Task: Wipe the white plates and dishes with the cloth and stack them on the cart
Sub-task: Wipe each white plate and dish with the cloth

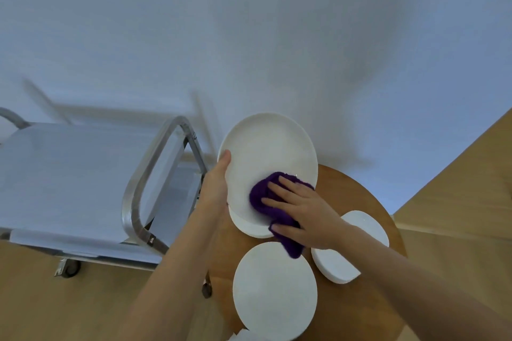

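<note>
The left hand (219, 185) grips a white plate (270, 158) by its left rim, thumb over the edge, holding it tilted up over the far edge of the round wooden worktop (368, 207), probably so its face is offered to the cloth. The right hand (302, 210) lies with fingers spread and fairly straight on a bunched purple cloth (274, 207), pressing it against the plate's lower face; a tail of cloth hangs below the palm. Just beneath the lifted plate the rim of another plate (249, 225) shows on the worktop. A large plate (274, 291) sits at the near edge, and two smaller dishes (335, 266) (365, 227) toward the right edge, apparently waiting their turn. The steel cart (83, 174) stands just left of the worktop, its top shelf bare of plates, within easy reach for stacking. No brand, label or writing can be read anywhere.
</note>
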The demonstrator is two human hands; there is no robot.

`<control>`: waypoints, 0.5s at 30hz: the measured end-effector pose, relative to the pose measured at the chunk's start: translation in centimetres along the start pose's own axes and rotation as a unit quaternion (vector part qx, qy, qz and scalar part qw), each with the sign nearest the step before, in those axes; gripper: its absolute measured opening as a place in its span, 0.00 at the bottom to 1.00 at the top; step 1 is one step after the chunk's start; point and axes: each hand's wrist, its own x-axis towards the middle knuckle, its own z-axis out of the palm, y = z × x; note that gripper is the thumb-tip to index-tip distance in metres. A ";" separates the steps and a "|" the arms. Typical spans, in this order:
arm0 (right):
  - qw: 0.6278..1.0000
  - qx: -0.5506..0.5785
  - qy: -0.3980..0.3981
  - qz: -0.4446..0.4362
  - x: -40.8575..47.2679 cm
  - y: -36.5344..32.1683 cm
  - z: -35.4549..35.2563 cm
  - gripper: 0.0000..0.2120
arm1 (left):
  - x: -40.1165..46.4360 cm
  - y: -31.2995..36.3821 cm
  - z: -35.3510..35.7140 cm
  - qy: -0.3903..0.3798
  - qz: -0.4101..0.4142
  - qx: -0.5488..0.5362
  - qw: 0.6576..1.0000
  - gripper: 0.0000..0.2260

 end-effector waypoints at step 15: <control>0.959 0.055 0.170 0.220 5.4 -2.3 -0.5 0.29 | -1.5 -1.5 2.6 -0.012 0.097 0.194 0.976 0.14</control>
